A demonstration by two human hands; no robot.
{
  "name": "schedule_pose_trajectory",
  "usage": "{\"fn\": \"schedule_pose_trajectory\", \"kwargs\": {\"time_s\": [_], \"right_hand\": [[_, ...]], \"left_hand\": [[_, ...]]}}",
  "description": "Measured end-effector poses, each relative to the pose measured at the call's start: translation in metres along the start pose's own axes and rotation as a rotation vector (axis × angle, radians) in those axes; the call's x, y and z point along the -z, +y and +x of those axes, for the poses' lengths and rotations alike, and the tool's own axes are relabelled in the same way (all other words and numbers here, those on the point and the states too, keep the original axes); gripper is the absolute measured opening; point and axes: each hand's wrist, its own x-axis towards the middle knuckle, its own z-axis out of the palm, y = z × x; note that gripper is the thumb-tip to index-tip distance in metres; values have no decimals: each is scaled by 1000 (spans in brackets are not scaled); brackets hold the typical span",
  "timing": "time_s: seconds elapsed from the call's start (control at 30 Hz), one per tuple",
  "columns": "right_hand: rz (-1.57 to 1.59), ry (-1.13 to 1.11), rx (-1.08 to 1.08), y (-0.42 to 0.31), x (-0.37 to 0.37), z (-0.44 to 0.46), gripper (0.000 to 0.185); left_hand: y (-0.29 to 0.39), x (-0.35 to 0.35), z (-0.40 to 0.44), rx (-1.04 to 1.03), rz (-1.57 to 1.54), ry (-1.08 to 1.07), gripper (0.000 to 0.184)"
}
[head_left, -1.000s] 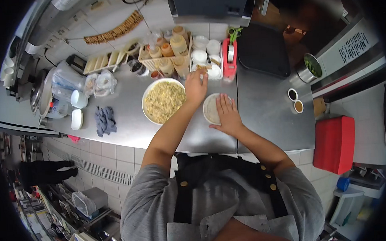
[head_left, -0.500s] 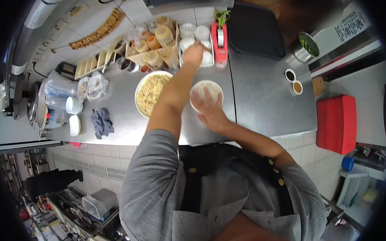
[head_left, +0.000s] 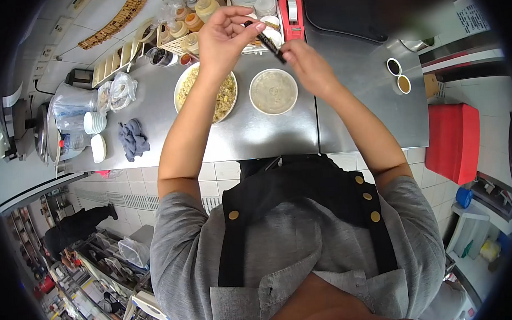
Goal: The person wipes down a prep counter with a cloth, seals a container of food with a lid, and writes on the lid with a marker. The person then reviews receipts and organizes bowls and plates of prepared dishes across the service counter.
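From here I count two hands (head_left: 221,40), one black pen (head_left: 269,45), one food bowl (head_left: 177,94), one lidded bowl (head_left: 273,91), two sauce cups (head_left: 388,68).

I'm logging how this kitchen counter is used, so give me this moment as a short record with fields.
Left hand: holding a black pen-like object
Right hand: fingers at its lower end; hold unclear
Nearest container: round, lidded tub, untouched
Food: yellowish mix in a round bowl, partly behind the left forearm
Counter left: crumpled grey-blue cloth
Far side: red tape dispenser
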Motion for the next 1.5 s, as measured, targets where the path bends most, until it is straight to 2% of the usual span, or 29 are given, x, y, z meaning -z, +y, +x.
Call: {"fn": "schedule_pose_trajectory", "kwargs": {"time_s": [0.03,0.1,0.17,0.2,0.23,0.3,0.33,0.37,0.4,0.43,0.47,0.5,0.53,0.57,0.6,0.63,0.67,0.7,0.77,0.87,0.9,0.97,1.0,1.13,1.23,1.3,1.33,1.4,1.5], "right_hand": [[37,6,91,-14,-4,-6,32],[79,14,176,-28,-12,-15,29],[385,-200,-80,-34,-15,-17,29],[387,-198,-78,-36,-13,-19,29],[320,-209,-28,-40,-10,-20,30],[256,-221,22,-42,-11,-24,30],[156,-199,100,-40,-14,-26,31],[55,-176,178,-40,-15,-28,32],[56,-172,180,-41,-14,-31,32],[-79,-172,126,-41,-11,-36,32],[-214,-173,73,-39,-8,-39,32],[-211,-169,71,-22,-11,-43,32],[-219,-94,-63,8,-20,-51,35],[-230,-17,-191,32,-27,-56,37],[-233,-18,-184,47,-30,-60,37],[-38,-99,-422,57,-34,-65,38],[161,-178,-656,66,-40,-69,39],[158,-183,-652,71,-47,-72,39],[587,-133,-807,76,-62,-78,41],[746,-102,-883,86,-77,-82,38],[743,-106,-883,85,-78,-82,38],[733,-94,-862,83,-78,-82,37],[731,-100,-861,82,-77,-81,37],[695,-107,-837,80,-75,-79,35],[673,-116,-828,81,-76,-78,34],[674,-111,-833,81,-77,-78,33],[675,-117,-830,81,-76,-78,33],[673,-126,-827,83,-75,-78,33],[656,-171,-815,85,-74,-77,35]], "left_hand": [[6,-1,-5,-8,-220,53,28],[0,1,-13,37,-249,62,30],[-3,2,-18,4,-371,248,29],[0,2,-21,-5,-358,292,16],[3,-1,-26,-6,-356,290,16],[11,-15,-37,151,-658,173,36],[-4,-19,-45,171,-671,-44,53],[-16,-18,-52,223,-608,-232,51],[-14,-18,-54,238,-610,-149,53],[-12,-18,-54,255,-610,-67,54],[-8,-14,-49,203,-622,168,56],[-4,-3,-41,149,-628,402,58],[-43,33,-33,-58,-992,292,56],[-40,29,-34,-60,-993,293,56],[-36,23,-36,99,-748,331,57],[-33,19,-39,259,-499,368,59],[-70,27,-50,352,-410,247,63],[-88,31,-60,388,-144,67,65],[-101,14,-74,430,-198,91,39],[-109,3,-85,364,-102,2,31],[-115,4,-88,365,-104,7,31],[-133,9,-92,427,149,-10,35],[-155,8,-96,291,162,36,34],[-160,2,-99,266,141,93,28],[-164,-4,-99,247,42,226,27],[-162,-4,-99,220,180,259,27],[-158,-6,-100,221,179,265,27],[-147,-9,-102,240,394,194,32],[-131,-13,-101,264,404,130,29]]}}
